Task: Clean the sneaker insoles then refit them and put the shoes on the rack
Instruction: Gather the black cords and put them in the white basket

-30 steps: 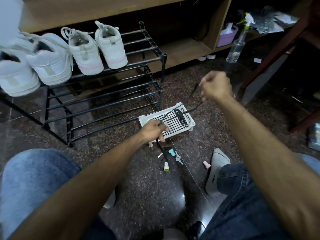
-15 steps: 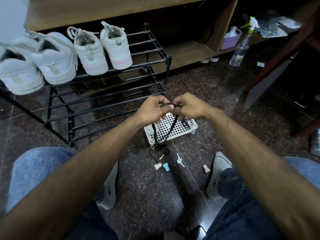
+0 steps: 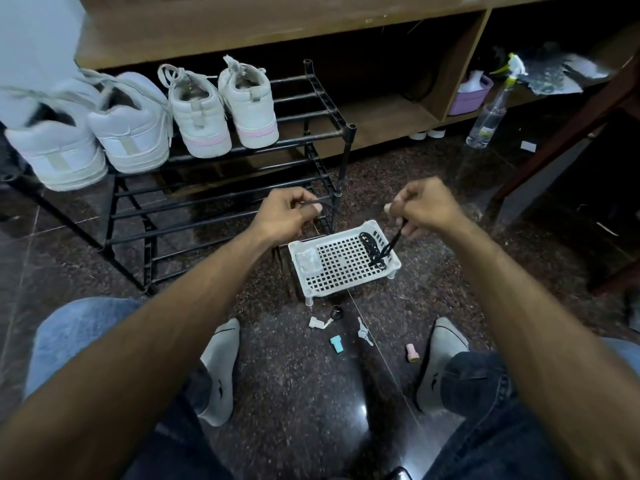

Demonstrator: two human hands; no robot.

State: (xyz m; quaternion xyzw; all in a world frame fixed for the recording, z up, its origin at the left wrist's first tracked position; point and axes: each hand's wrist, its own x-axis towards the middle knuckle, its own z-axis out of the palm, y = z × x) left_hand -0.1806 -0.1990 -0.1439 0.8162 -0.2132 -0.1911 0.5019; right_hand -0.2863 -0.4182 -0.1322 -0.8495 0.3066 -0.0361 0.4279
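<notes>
Looking down from head height at a dark speckled floor, between two knees in blue jeans and two feet in grey socks.

Sitting on the top tier of a black metal shoe rack (image 3: pixel 325 133), upper left: four white sneakers, heels toward the camera. Larger pair of sneakers (image 3: pixel 93 136) at the left, blurred; smaller pair with pink-trimmed soles (image 3: pixel 225 112) to their right, laces hanging loose. Lower tiers showing only bare bars.

Pinching one end of a black lace (image 3: pixel 393 242) between curled fingers: the left hand (image 3: pixel 289 214), raised near the rack's front corner post. Gripping the same lace further along, fingers curled round it: the right hand (image 3: pixel 424 209), above the right edge of a small white perforated basket (image 3: pixel 332 268). Trailing down from the right hand into the basket, where more black cord is lying coiled. Hard to tell how the lace runs between the two hands.

Lying scattered on the floor just in front of the basket: small bits, among them a teal cap (image 3: pixel 335 342) and a pink one (image 3: pixel 413 353). Standing well to the right, by a low wooden shelf: a clear spray bottle (image 3: pixel 485 123).

Judging progress: shoes already racked, so seemingly far along. Insoles not visible anywhere; cleaning and refitting impossible to confirm. Apparently tidying a leftover lace.
</notes>
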